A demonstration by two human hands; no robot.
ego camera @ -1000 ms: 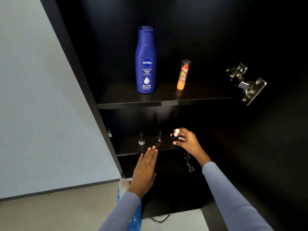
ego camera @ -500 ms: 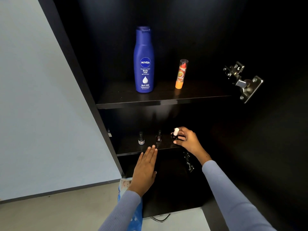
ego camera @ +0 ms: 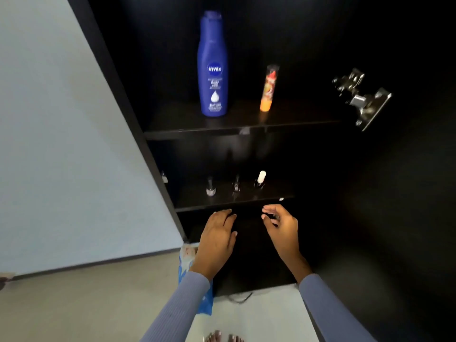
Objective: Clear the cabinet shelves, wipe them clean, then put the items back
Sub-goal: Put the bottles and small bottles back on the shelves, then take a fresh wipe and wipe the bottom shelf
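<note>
A tall blue lotion bottle [ego camera: 212,67] and a slim orange tube [ego camera: 269,88] stand upright on the upper black shelf [ego camera: 192,133]. On the lower shelf [ego camera: 246,201] stand three small nail polish bottles in a row: a dark one [ego camera: 210,187], a second dark one [ego camera: 236,184] and a white-capped one [ego camera: 260,179]. My left hand [ego camera: 217,239] hovers palm down just below the lower shelf's front edge, holding nothing. My right hand [ego camera: 281,228] is beside it, fingers apart and empty, away from the white-capped bottle.
A metal door hinge [ego camera: 361,97] juts from the cabinet's right side. A light grey wall [ego camera: 61,144] runs along the left. A blue and white packet [ego camera: 195,280] lies on the floor by the cabinet base. A dark cord [ego camera: 240,298] trails out below.
My right hand has let go of the white-capped bottle, which now stands on the lower shelf, and has pulled back toward me. My left hand has drawn back slightly too.
</note>
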